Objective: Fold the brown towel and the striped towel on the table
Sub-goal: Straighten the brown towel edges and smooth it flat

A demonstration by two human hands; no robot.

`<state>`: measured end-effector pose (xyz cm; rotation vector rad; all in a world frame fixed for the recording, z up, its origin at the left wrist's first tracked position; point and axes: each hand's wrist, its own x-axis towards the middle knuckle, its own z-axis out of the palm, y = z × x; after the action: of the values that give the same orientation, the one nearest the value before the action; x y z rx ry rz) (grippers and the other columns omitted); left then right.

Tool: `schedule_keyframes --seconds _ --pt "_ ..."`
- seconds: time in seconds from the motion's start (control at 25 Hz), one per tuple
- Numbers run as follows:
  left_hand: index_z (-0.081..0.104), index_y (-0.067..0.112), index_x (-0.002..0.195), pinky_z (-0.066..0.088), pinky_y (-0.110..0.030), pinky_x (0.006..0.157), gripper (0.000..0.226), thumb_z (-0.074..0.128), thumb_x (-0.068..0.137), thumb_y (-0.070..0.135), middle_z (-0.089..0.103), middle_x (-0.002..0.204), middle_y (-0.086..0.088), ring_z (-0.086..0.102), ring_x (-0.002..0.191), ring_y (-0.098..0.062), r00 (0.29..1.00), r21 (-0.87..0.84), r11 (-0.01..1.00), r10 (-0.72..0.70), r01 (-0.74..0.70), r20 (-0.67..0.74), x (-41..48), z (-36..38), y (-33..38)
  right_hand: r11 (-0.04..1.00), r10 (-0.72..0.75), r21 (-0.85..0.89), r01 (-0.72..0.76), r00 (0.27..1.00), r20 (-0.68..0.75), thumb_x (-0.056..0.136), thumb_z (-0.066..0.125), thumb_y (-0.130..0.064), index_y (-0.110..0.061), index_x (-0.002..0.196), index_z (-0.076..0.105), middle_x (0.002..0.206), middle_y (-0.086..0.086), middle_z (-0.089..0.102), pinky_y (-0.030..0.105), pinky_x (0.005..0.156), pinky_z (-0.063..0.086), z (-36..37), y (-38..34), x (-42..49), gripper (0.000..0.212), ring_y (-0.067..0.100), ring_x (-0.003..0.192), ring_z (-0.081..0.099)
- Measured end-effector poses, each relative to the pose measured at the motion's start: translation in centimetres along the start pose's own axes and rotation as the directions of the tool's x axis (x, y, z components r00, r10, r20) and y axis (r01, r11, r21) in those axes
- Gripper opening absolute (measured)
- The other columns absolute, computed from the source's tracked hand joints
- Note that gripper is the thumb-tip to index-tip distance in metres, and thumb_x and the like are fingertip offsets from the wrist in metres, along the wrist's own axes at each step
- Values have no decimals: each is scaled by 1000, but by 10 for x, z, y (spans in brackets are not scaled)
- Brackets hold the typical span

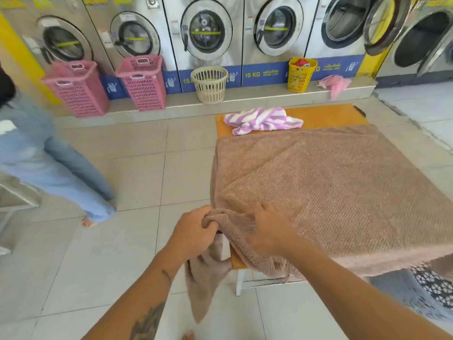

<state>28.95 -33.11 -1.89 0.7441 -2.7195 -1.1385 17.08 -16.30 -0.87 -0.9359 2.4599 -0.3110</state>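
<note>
Table edges: the orange table (323,116) shows bare only along its far end, upper centre of the frame, and as a thin strip at the near left corner; the brown towel (331,187) covers the rest and hangs over the left and near edges.
Brown towel: spread flat across most of the table, right of centre, with one corner bunched at lower centre and a loose tail dangling below the near left table corner.
Striped towel: the purple-and-white striped towel (262,120) lies crumpled on the far end of the table, just beyond the brown towel's far edge, its left part poking past the table's left edge.
Left hand: the left hand (196,231) is closed in a fist around the bunched corner of the brown towel, lower centre.
Right hand: the right hand (272,231) rests palm down on the same bunched cloth, fingers curled into it (how firmly it grips I cannot tell).
Open room: pale floor tiles (137,173) lie bare to the left of the table; another person in jeans (56,168) stands at the left edge of the frame.
Room: a row of front-loading washing machines (206,30) fills the top of the frame.
Counts: two towels on the table; four laundry baskets along the machines, namely two pink baskets (143,82), one cream basket (209,83) and one yellow basket (301,73); one pink cloth (337,84) on the ledge at upper right.
</note>
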Motion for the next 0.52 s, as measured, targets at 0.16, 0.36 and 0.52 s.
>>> schedule_keyframes --seconds 0.16,0.36,0.52 --pt "57 25 73 46 -28 57 14 62 85 29 62 67 8 57 64 -10 993 89 990 113 -109 -44 6 -20 25 976 -169 82 200 941 -293 77 55 -45 -20 120 48 113 2 48 39 91 42 20 -38 -1 50 24 106 46" --pt "53 30 87 40 -27 58 17 59 79 17 60 83 11 56 74 -16 999 243 969 37 -36 0 10 -24 -9 981 -47 154 122 906 -420 76 50 -11 -18 83 62 79 0 62 33 62 46 -17 -25 14 15 26 76 60" --pt "43 23 72 41 -32 60 19 53 82 10 48 79 5 50 72 -20 993 269 960 -51 78 -105 27 -21 -42 978 103 208 -23 919 -381 73 45 -2 -16 71 56 69 1 60 40 57 52 -32 -3 16 19 26 68 59"
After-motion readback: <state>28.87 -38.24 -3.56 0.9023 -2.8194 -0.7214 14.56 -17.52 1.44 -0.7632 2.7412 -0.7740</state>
